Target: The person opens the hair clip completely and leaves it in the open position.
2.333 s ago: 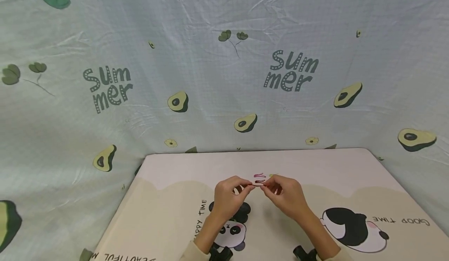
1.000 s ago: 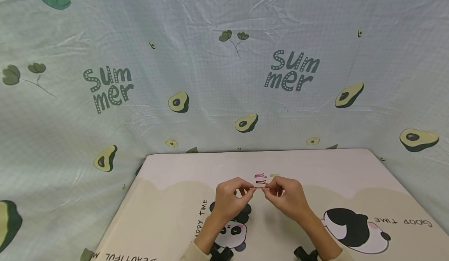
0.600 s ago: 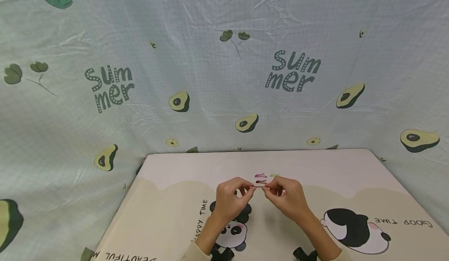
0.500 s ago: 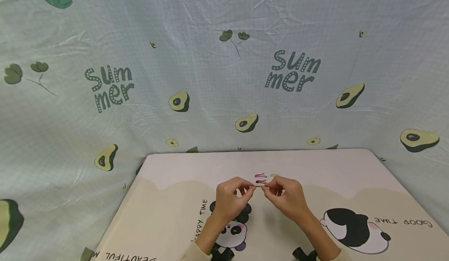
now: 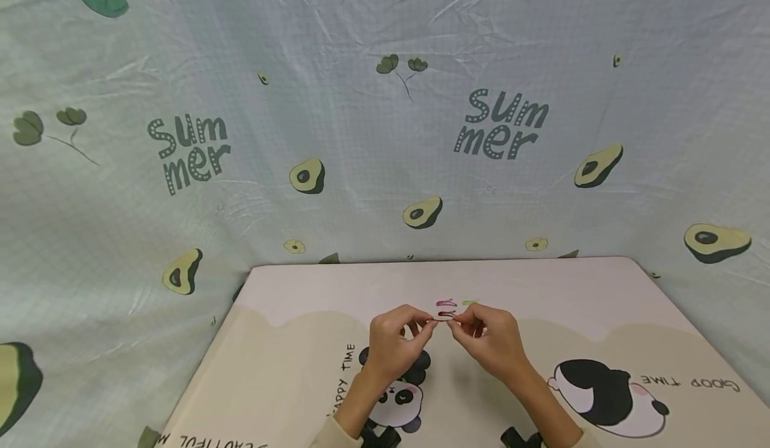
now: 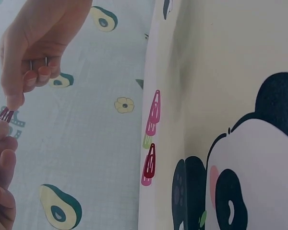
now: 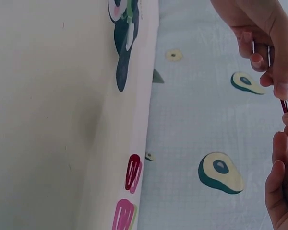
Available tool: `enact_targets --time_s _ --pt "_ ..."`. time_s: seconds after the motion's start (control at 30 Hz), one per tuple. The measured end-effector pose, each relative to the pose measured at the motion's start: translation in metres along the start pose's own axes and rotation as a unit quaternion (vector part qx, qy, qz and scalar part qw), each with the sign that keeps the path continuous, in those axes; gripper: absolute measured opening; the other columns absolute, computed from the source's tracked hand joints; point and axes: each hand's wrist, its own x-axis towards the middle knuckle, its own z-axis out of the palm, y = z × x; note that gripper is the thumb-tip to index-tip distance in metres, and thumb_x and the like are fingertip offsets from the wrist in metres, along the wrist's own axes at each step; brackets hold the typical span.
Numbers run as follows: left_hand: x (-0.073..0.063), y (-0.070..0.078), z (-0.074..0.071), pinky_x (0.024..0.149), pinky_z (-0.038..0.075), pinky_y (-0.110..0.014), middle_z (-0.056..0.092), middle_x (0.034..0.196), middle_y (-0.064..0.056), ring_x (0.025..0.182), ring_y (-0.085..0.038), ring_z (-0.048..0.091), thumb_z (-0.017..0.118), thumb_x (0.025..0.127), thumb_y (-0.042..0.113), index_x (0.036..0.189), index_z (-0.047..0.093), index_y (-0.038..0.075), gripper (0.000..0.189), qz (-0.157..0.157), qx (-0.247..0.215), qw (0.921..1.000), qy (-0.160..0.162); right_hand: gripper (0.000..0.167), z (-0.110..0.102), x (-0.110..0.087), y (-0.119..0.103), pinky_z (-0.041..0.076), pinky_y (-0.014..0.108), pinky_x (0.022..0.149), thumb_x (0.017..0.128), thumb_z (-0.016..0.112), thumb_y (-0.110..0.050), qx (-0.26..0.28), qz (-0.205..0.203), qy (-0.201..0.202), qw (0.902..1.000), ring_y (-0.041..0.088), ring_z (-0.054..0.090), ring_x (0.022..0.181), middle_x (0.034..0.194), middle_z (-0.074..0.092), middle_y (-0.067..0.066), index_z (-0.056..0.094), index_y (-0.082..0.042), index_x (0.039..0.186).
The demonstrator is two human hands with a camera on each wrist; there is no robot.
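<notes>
A dark red snap hair clip [image 6: 6, 115] is held above the table between both hands. The left hand [image 5: 397, 341] pinches one end of it with thumb and forefinger, and the right hand [image 5: 493, 339] pinches the other end the same way. Fingertips cover much of the clip, so I cannot tell whether it is snapped or bent back. On the table just beyond the hands lie another dark red hair clip [image 7: 133, 171], several pink hair clips [image 6: 155, 106] and a light green hair clip [image 6: 147, 140] partly hidden by the others.
The table [image 5: 289, 361] has a pale cover printed with a panda, a dog and lettering. Behind its far edge hangs a light cloth [image 5: 361, 120] with avocado prints. Black wrist mounts [image 5: 380, 436] sit on the forearms near the bottom of the head view.
Both hands keep their pinch on the hair clip and stay almost in place. The loose clips lie where they were; the head view has shifted only slightly.
</notes>
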Motion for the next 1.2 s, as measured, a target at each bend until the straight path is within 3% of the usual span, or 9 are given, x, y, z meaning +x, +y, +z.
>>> enact_targets --time_s 0.5,1.2 --pt "0.0004 0.0013 -0.0010 0.056 0.043 -0.007 0.075 0.075 0.001 0.057 -0.006 0.061 0.083 0.082 0.006 0.089 0.076 0.012 0.011 -0.003 -0.009 0.9999 -0.010 0.029 0.0013 -0.0010 -0.0006 0.041 0.012 0.051 0.070 0.088 0.007 -0.006 0.001 0.010 0.9999 -0.005 0.045 0.057 0.060 0.056 -0.012 0.068 -0.014 0.074" --pt "-0.0012 0.0018 -0.0009 0.051 0.050 -0.022 0.075 0.076 0.001 0.058 -0.008 0.063 0.080 0.088 0.011 0.088 0.076 0.011 0.004 -0.021 -0.012 0.9996 -0.017 0.028 0.0021 -0.0016 -0.0016 0.042 0.012 0.051 0.070 0.088 0.007 -0.007 0.014 0.010 0.9998 -0.006 0.046 0.057 0.061 0.058 -0.012 0.069 -0.013 0.074"
